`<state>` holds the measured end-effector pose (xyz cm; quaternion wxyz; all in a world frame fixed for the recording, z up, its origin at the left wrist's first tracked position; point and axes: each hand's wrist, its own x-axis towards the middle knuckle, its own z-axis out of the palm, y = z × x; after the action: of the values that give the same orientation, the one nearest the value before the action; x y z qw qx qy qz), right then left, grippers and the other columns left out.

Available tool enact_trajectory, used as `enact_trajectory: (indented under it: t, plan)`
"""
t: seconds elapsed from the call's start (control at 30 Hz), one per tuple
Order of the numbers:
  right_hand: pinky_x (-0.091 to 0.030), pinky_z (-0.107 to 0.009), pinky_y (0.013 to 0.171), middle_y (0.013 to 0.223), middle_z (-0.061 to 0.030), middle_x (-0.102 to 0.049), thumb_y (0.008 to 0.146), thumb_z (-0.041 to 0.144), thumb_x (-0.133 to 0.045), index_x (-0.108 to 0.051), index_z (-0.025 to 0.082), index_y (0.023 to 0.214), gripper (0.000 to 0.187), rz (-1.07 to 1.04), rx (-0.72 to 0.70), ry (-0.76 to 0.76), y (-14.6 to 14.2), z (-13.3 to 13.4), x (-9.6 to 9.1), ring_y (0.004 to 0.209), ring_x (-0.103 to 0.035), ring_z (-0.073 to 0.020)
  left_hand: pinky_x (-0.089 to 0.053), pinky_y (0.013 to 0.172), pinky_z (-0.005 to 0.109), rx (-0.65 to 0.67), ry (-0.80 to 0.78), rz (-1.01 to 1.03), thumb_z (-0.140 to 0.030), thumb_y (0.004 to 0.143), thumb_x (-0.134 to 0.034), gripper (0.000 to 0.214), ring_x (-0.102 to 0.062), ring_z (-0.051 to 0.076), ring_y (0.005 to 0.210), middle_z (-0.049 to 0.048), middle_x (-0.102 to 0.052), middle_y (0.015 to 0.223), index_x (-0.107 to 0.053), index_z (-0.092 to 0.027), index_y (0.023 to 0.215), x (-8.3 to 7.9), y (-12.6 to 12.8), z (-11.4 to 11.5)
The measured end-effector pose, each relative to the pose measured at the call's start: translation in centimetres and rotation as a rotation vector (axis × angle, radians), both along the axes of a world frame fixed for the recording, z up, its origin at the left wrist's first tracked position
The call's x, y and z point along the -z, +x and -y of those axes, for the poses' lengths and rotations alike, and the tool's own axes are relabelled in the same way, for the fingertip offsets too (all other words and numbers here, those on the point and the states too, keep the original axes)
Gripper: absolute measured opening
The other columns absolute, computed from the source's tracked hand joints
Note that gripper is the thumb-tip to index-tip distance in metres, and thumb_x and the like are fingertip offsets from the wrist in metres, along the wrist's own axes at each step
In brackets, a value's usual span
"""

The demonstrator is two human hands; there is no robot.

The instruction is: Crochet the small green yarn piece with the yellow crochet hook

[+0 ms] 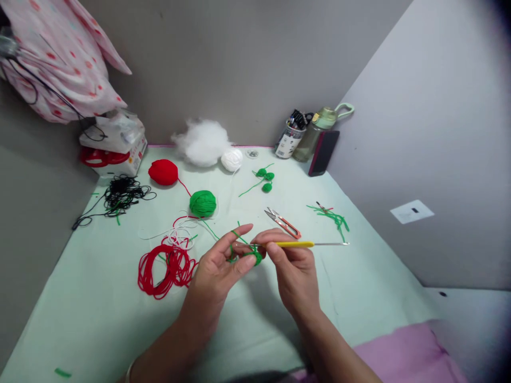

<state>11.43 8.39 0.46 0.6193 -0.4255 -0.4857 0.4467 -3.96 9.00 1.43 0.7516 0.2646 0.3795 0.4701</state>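
My left hand (217, 268) pinches a small green crochet piece (255, 257) between thumb and fingers, with green yarn looped round its raised index finger. In my right hand (293, 263) is a yellow-handled crochet hook (295, 244), metal at both ends. The hook's left end reaches the green piece; its other end points right. Behind my left hand lies a green yarn ball (203, 204), and a strand runs from it toward that hand. Orange-handled thread snips (282, 222) rest just beyond my right hand. Several small green crocheted pieces (267, 187) lie farther back.
At left are a red yarn ball (163, 173), loose red yarn (167, 271) and tangled black cord (123, 196). White stuffing (203, 142) and a white yarn ball (232, 159) sit at the back. A pen cup (290, 140), bottle (310, 139) and phone (324, 153) stand back right, green scraps (333, 217) nearer.
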Motion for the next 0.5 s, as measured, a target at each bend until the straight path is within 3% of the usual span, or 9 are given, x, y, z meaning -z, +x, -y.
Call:
enact_trajectory:
  t: [0.13, 0.33, 0.5]
  plan:
    - [-0.051, -0.027, 0.071, 0.086, -0.0015, -0.075, 0.097, 0.039, -0.076, -0.084, 0.027, 0.094, 0.015, -0.124, -0.03, -0.101, 0.1, -0.1, -0.1, 0.073, -0.062, -0.0129, -0.049, 0.096, 0.032, 0.02, 0.034, -0.071, -0.028, 0.084, -0.088, 0.044, -0.067, 0.02, 0.101, 0.0007, -0.075, 0.094, -0.079, -0.029, 0.127, 0.1, -0.5, 0.1]
    - [-0.049, -0.025, 0.066, 0.081, -0.0012, -0.075, 0.093, 0.044, -0.08, -0.08, 0.023, 0.085, 0.023, -0.295, -0.078, -0.209, 0.1, -0.4, -1.2, 0.064, -0.059, -0.0106, -0.051, 0.084, 0.027, 0.006, 0.061, -0.091, -0.026, 0.082, -0.09, 0.041, -0.062, 0.015, 0.087, -0.0009, -0.069, 0.087, -0.08, -0.028, 0.122, 0.2, -1.0, -0.1]
    - [-0.051, -0.027, 0.066, 0.082, -0.0019, -0.076, 0.097, 0.044, -0.075, -0.077, 0.021, 0.086, 0.025, -0.243, -0.073, -0.188, 0.5, -0.1, -1.2, 0.063, -0.062, -0.0119, -0.051, 0.082, 0.024, 0.021, 0.062, -0.124, -0.024, 0.082, -0.088, 0.041, -0.062, 0.014, 0.087, -0.0019, -0.067, 0.088, -0.081, -0.031, 0.122, 0.1, -1.1, 0.0]
